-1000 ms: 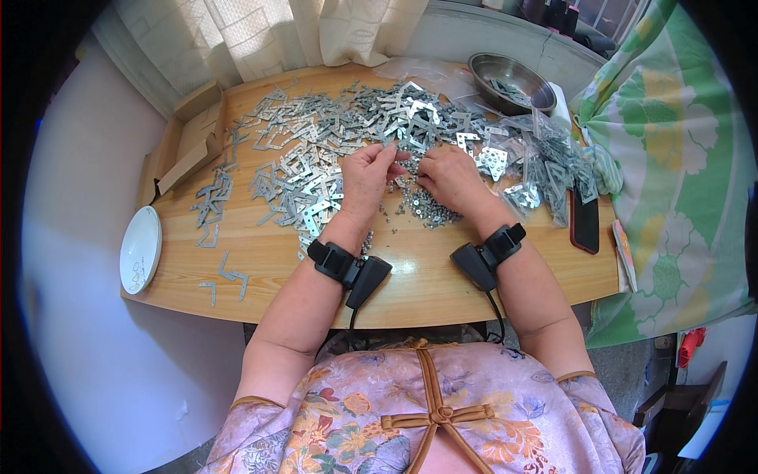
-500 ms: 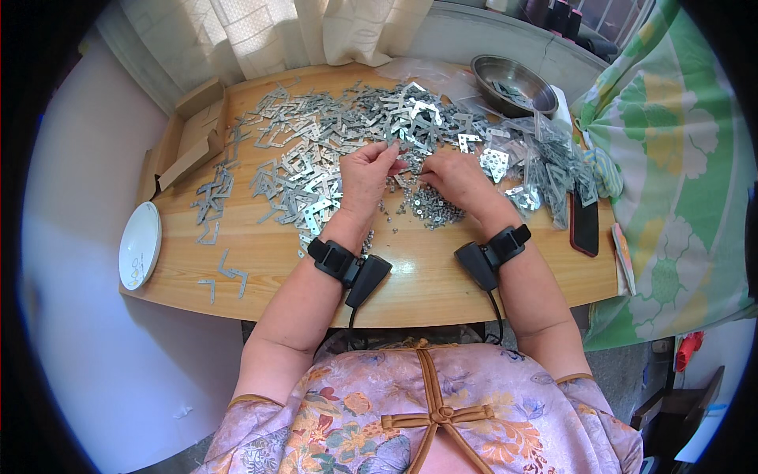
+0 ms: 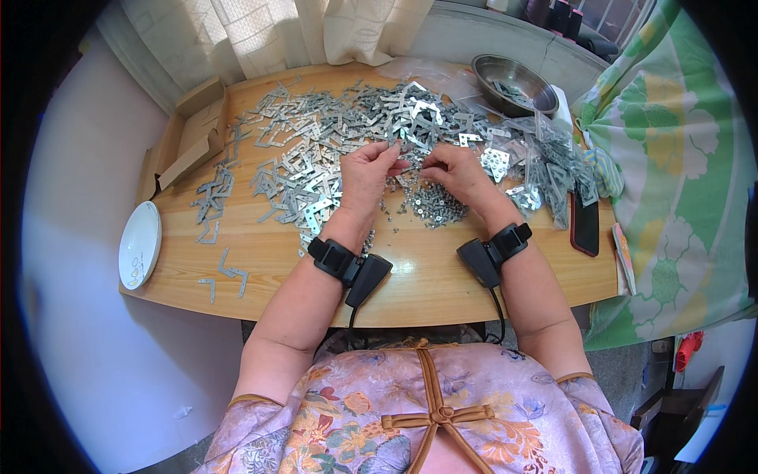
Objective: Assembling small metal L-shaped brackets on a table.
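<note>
My left hand [image 3: 365,175] is closed in a pinch over the front of a heap of flat metal angle brackets [image 3: 308,166]. Grey metal shows at its fingertips, but I cannot make out whether it is held or lies in the heap behind. Facing it, a short gap away, my right hand [image 3: 460,175] has its thumb and fingers curled together. Whatever they pinch is too small or hidden to tell. Just below the right fingers lies a pile of small screws or nuts [image 3: 434,207]. Both wrists wear black strapped devices with cables.
A steel bowl [image 3: 545,100] with metal pieces stands at the back right. Clear plastic bags of brackets [image 3: 553,158] lie near a dark phone [image 3: 585,225]. At left are a cardboard box [image 3: 185,150], a white dish [image 3: 140,246] and several loose brackets [image 3: 212,196] on the wooden table [image 3: 410,284].
My right hand has shifted slightly, its fingers curling near the left fingertips. The left hand stays nearly in place. Piles and containers look unchanged.
</note>
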The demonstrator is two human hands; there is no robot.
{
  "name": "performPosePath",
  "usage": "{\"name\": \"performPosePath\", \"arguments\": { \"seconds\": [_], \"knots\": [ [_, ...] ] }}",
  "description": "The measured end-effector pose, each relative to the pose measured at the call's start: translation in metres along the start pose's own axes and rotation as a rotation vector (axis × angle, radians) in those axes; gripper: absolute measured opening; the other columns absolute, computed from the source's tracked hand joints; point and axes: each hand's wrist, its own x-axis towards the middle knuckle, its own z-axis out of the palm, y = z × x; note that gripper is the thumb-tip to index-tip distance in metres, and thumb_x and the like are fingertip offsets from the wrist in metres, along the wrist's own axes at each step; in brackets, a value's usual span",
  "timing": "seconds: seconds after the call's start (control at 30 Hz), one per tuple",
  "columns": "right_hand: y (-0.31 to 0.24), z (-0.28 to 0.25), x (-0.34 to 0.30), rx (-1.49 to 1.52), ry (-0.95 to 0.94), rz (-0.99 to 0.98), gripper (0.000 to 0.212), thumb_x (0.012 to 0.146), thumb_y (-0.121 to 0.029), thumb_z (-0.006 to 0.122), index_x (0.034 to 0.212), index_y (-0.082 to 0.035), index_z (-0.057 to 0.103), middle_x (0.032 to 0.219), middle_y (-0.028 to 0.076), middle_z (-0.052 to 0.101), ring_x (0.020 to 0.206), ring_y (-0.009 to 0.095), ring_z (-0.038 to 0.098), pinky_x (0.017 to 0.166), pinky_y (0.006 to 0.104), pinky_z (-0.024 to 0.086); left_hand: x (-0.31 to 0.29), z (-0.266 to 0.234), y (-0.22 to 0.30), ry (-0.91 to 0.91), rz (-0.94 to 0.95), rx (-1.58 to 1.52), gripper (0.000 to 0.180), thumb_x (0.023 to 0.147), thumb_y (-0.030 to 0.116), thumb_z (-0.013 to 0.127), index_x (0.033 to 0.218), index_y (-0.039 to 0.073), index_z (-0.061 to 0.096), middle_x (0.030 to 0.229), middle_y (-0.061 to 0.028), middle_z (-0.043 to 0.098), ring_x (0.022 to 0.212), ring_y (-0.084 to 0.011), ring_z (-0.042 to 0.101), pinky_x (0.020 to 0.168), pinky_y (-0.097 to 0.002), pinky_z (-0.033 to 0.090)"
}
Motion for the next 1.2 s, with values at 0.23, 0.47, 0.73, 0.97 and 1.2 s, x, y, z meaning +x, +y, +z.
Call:
{"name": "performPosePath", "arguments": {
  "seconds": [0.23,0.47,0.73,0.97,1.2],
  "knots": [
    [-0.006,0.001,0.001,0.133,0.115,0.035,0.012,0.069,-0.006,0.067,0.08,-0.002,0.062,0.073,0.01,0.06,0.067,0.021,0.058,0.06,0.0288,0.045,0.0,0.0,0.001,-0.001,-0.037,-0.083,0.018,0.082,0.015,0.062,0.092,0.0,0.062,0.08,-0.0061,0.064,0.067,-0.0124,0.063,0.06,-0.0211,0.048],
    [-0.011,0.005,0.003,0.106,0.241,-0.154,0.012,0.068,-0.004,0.067,0.078,-0.002,0.061,0.073,0.009,0.058,0.067,0.023,0.058,0.059,0.03,0.045,0.001,-0.003,-0.002,-0.002,-0.051,-0.05,0.018,0.081,0.014,0.063,0.092,0.0,0.062,0.079,-0.0061,0.064,0.066,-0.012,0.062,0.059,-0.0214,0.049],
    [-0.009,0.007,0.003,-0.154,0.357,-0.283,0.012,0.065,-0.01,0.069,0.071,-0.004,0.059,0.069,0.007,0.056,0.065,0.024,0.056,0.058,0.0318,0.046,-0.001,0.0,0.0,-0.036,-0.057,-0.044,0.016,0.082,0.015,0.062,0.089,0.001,0.062,0.077,-0.0056,0.064,0.067,-0.0126,0.063,0.057,-0.0206,0.048],
    [-0.015,0.006,0.003,-0.331,0.389,-0.403,0.013,0.064,-0.012,0.069,0.07,-0.006,0.059,0.069,0.005,0.055,0.067,0.022,0.056,0.057,0.0312,0.046,-0.003,0.003,0.003,-0.047,-0.071,-0.039,0.017,0.082,0.016,0.062,0.089,0.001,0.063,0.077,-0.0052,0.064,0.064,-0.0127,0.063,0.054,-0.0201,0.047],
    [-0.017,0.005,0.002,-0.398,0.372,-0.431,0.013,0.064,-0.012,0.068,0.068,-0.007,0.057,0.069,0.004,0.054,0.068,0.02,0.055,0.056,0.0306,0.046,-0.003,0.002,0.001,-0.046,-0.068,-0.011,0.017,0.081,0.017,0.063,0.089,0.002,0.063,0.077,-0.0048,0.064,0.061,-0.0114,0.062,0.052,-0.0193,0.045]
  ]
}}
